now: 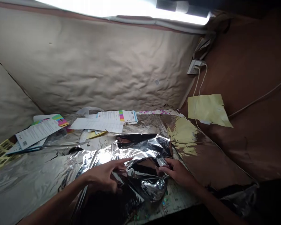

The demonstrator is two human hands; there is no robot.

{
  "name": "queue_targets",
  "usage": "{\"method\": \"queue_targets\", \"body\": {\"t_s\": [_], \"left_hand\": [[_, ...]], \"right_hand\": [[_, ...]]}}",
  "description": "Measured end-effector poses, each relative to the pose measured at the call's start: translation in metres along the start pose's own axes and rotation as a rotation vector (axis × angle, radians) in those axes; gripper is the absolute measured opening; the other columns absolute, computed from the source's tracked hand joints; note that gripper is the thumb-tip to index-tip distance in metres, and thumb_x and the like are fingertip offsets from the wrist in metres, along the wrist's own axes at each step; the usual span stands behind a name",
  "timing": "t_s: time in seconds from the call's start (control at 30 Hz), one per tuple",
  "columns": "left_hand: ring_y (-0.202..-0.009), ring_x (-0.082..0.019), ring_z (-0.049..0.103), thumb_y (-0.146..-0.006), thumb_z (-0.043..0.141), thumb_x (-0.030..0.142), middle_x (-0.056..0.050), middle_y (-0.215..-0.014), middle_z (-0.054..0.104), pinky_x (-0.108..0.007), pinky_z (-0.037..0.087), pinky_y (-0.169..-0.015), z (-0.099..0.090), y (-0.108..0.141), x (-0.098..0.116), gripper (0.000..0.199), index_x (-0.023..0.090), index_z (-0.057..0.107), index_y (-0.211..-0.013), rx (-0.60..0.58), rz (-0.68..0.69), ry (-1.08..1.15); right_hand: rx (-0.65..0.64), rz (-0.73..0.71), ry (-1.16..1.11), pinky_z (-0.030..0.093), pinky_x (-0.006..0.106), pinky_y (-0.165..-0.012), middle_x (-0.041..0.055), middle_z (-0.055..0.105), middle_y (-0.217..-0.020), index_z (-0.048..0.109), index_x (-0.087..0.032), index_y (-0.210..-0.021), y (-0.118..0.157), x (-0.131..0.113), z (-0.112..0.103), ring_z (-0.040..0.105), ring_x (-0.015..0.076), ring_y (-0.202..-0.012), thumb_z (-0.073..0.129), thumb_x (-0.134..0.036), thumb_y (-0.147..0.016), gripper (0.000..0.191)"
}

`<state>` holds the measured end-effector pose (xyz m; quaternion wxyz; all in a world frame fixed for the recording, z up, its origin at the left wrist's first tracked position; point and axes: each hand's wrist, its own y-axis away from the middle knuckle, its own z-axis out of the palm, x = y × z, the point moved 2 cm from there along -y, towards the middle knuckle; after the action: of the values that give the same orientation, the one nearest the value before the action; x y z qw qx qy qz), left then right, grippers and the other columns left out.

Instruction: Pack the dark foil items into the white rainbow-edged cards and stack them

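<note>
A crumpled piece of shiny silver foil (140,153) lies folded at the front of the table; whether it is a bag or a loose sheet I cannot tell. My left hand (105,175) rests at its left side, thumb and fingers spread, the index finger stretched over the foil. At the right side, my right hand (179,173) pinches the foil's edge between thumb and fingers. A rounded flap of foil (154,189) hangs toward the near edge, between the two hands.
Printed cards (36,132) lie at the left, near a yellow sheet with dark labels (1,156). More cards and a white gridded sheet (98,124) lie at the back. Yellow paper (208,109) hangs on the right wall below a socket (195,66) with cables.
</note>
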<state>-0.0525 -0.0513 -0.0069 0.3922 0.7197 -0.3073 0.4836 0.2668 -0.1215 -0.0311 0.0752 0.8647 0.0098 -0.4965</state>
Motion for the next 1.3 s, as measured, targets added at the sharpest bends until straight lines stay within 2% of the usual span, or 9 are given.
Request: {"method": "queue_targets", "body": {"t_s": [0.07,0.13,0.23,0.4,0.5,0.7,1.03,1.17,1.3], "left_hand": [[-0.087,-0.021,0.063,-0.058,0.087,0.041,-0.002,-0.105,0.067,-0.029,0.05,-0.074,0.007,-0.003,0.001,0.085,0.028,0.054,-0.136,0.027,-0.006,-0.058],[-0.07,-0.016,0.059,-0.074,0.074,0.041,0.001,-0.076,0.065,-0.024,0.045,-0.064,0.014,-0.01,0.002,0.031,0.018,0.071,-0.095,0.115,-0.003,-0.135],[-0.052,-0.011,0.047,-0.09,0.051,0.047,0.003,-0.052,0.048,-0.022,0.035,-0.052,0.02,-0.02,-0.002,0.044,0.016,0.054,-0.059,0.301,-0.071,-0.163],[-0.071,-0.017,0.059,-0.089,0.053,0.04,0.001,-0.079,0.064,-0.024,0.039,-0.062,0.016,-0.023,-0.007,0.022,0.021,0.059,-0.098,0.511,-0.046,-0.234],[-0.075,-0.02,0.061,-0.088,0.052,0.029,0.0,-0.083,0.067,-0.026,0.038,-0.066,0.018,-0.014,-0.004,0.038,0.025,0.051,-0.126,0.614,-0.122,-0.499],[-0.073,-0.021,0.063,-0.089,0.05,0.029,0.001,-0.081,0.069,-0.027,0.034,-0.064,0.035,0.005,0.001,0.05,0.031,0.045,-0.139,0.603,-0.242,-0.648],[-0.066,-0.016,0.057,-0.089,0.053,0.041,0.003,-0.076,0.062,-0.024,0.041,-0.062,0.017,0.023,-0.032,0.067,0.024,0.032,-0.151,0.412,-0.195,-0.174],[-0.072,-0.018,0.06,-0.084,0.058,0.029,0.003,-0.081,0.066,-0.027,0.044,-0.069,0.023,0.029,-0.026,0.08,0.03,0.021,-0.154,0.463,-0.225,-0.495],[-0.121,-0.031,0.052,-0.085,0.057,0.021,-0.01,-0.136,0.055,-0.044,0.039,-0.1,0.04,0.029,-0.001,0.079,0.032,0.021,-0.154,0.592,0.018,-0.954]], "right_hand": [[-0.057,-0.023,-0.028,0.048,0.032,-0.069,0.0041,0.069,-0.077,0.073,-0.018,-0.081,-0.001,0.002,0.001,0.063,0.0213,-0.073,0.059,-0.044,-0.087,0.03],[-0.055,-0.051,0.011,0.046,0.032,-0.068,0.0036,0.066,-0.074,0.071,-0.017,-0.079,-0.001,0.007,0.0,0.061,0.0213,-0.072,0.058,-0.045,-0.087,0.032],[0.0,-0.07,0.071,0.045,0.032,-0.067,0.0028,0.061,-0.073,0.069,-0.017,-0.082,0.001,0.014,0.0,0.056,0.0202,-0.071,0.056,-0.046,-0.088,0.033],[0.075,-0.005,0.125,0.045,0.031,-0.07,0.0002,0.058,-0.079,0.06,-0.02,-0.124,0.003,0.013,0.0,0.056,0.0187,-0.072,0.058,-0.035,-0.085,0.042],[0.052,0.01,0.15,0.046,0.031,-0.07,0.001,0.06,-0.08,0.058,-0.021,-0.128,0.003,0.007,-0.001,0.058,0.0191,-0.072,0.057,-0.035,-0.086,0.045],[-0.053,-0.001,0.21,0.047,0.038,-0.087,0.0078,0.068,-0.113,0.053,-0.026,-0.136,0.009,-0.003,0.006,0.063,0.0286,-0.1,0.068,-0.051,-0.078,0.066],[-0.1,0.085,-0.074,0.051,0.03,-0.073,0.0017,0.066,-0.086,0.068,-0.019,-0.115,-0.007,0.005,0.012,0.063,0.0202,-0.082,0.072,-0.033,-0.072,0.046],[-0.108,0.094,-0.081,0.051,0.029,-0.068,0.0016,0.066,-0.082,0.069,-0.018,-0.111,-0.011,0.005,0.011,0.063,0.0194,-0.077,0.074,-0.03,-0.068,0.045],[-0.118,0.101,-0.019,0.05,0.027,-0.064,0.0009,0.066,-0.081,0.067,-0.02,-0.112,-0.011,0.002,0.012,0.062,0.0174,-0.073,0.072,-0.024,-0.067,0.045]]}}
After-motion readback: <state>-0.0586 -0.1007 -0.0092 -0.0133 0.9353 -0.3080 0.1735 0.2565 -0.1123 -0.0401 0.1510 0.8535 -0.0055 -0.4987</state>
